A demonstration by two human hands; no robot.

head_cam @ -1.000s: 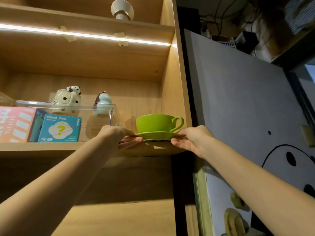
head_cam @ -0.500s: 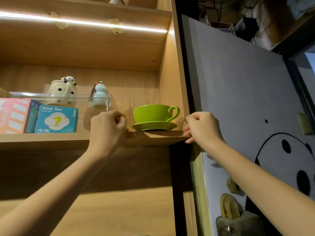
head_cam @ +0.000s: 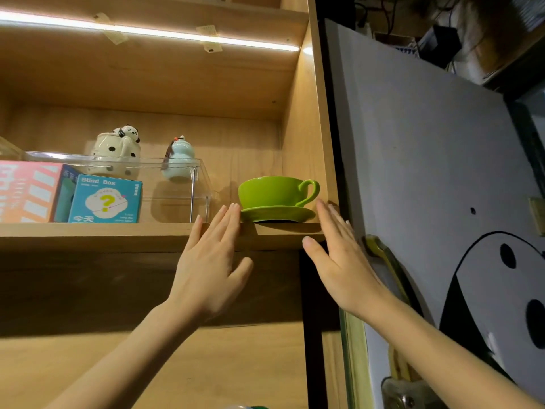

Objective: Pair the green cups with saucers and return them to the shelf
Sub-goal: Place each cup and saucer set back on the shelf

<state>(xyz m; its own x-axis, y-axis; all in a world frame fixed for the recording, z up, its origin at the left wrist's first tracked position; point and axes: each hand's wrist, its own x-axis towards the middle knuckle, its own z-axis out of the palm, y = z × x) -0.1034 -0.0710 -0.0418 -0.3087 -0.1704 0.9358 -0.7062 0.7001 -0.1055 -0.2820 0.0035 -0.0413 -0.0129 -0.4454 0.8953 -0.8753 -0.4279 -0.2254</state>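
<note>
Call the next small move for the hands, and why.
Probably nudge the saucer a little deeper: both hands, left and right, are open and flank it, and the green cup sits upright on it near the shelf front edge.

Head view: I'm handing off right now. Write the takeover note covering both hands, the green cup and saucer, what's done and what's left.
Left hand: open, flat, empty, fingertips by the saucer's left rim.
Right hand: open, empty, just right of the saucer.
Glossy green ceramic cup sits upright on its matching green saucer, at the right end of the wooden shelf, handle pointing right.
Done: this pair is shelved.
Left: no other green cups are in view; look for any elsewhere.
</note>
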